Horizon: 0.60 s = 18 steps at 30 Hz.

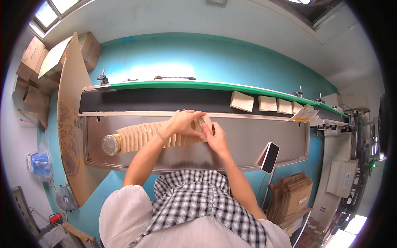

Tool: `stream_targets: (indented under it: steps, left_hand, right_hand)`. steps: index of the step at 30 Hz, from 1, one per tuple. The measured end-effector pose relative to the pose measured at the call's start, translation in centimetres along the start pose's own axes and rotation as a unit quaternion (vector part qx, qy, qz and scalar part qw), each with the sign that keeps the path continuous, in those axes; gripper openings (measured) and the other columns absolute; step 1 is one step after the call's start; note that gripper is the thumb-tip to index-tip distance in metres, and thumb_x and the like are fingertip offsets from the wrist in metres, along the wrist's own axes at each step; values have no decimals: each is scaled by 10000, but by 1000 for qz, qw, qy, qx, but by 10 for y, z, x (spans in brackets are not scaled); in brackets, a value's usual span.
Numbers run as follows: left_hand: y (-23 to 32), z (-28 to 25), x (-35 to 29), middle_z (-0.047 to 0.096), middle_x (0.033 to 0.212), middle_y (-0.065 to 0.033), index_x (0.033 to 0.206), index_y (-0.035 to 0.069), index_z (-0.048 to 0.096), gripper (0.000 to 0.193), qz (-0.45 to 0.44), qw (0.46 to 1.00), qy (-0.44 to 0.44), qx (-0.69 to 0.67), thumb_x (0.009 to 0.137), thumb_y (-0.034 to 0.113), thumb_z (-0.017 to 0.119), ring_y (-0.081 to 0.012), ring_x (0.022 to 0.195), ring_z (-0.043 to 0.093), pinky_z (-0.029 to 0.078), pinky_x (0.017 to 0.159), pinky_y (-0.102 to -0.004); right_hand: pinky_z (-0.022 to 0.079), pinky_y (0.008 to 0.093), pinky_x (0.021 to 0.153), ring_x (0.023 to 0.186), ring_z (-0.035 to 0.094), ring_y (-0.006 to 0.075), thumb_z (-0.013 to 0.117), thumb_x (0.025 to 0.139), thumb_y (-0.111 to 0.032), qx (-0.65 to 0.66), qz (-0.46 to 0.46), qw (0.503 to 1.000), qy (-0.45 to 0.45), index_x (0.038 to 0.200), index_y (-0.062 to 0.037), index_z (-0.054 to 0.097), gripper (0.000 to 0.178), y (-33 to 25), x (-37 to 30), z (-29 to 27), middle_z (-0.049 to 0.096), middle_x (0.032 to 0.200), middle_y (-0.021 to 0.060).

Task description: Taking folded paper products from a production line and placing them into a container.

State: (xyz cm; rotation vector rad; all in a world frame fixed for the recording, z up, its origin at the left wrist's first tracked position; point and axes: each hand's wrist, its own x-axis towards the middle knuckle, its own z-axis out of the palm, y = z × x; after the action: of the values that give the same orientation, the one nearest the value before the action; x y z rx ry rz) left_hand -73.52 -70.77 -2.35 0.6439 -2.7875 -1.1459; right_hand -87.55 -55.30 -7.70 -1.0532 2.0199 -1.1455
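A long row of beige folded paper stacks (142,135), looking like napkins, stands on edge along the metal table. My left hand (186,124) reaches over the right end of this row, its thumb and fingers curved round the end stack. From the right, my right hand (214,136) grips the edge of that same stack (199,122), thumb and fingers close together. Part of the row is hidden behind my left hand and wrist. Against the left end of the row rests a short round cylinder (111,144) with a greyish face and a yellowish side.
Beyond the metal table (248,142) runs a black conveyor belt (165,100) with a green rail (215,85). Several paper bundles (241,101) sit on it at right. A phone (270,158) stands on a holder near the front edge. A large cardboard sheet (70,124) rises at left.
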Motion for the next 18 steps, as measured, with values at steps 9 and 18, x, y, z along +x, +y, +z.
stream_targets:
  steps: [9,18]
  left_hand:
    - [-5,0,-5,677,1131,-172,1263,136,585,769,28,999,5,-43,652,521,850,-357,950,685,548,843,-434]
    - [-7,-6,-14,670,1133,-175,1265,144,580,769,9,1000,21,-21,651,514,857,-359,953,682,546,849,-433]
  right_hand:
    - [547,290,703,830,663,137,654,974,-253,278,164,947,1,1129,33,595,331,15,36,-33,688,920,74]
    - [510,287,742,846,615,122,645,965,-456,29,12,999,-26,1146,-3,615,489,-8,-3,16,659,973,74]
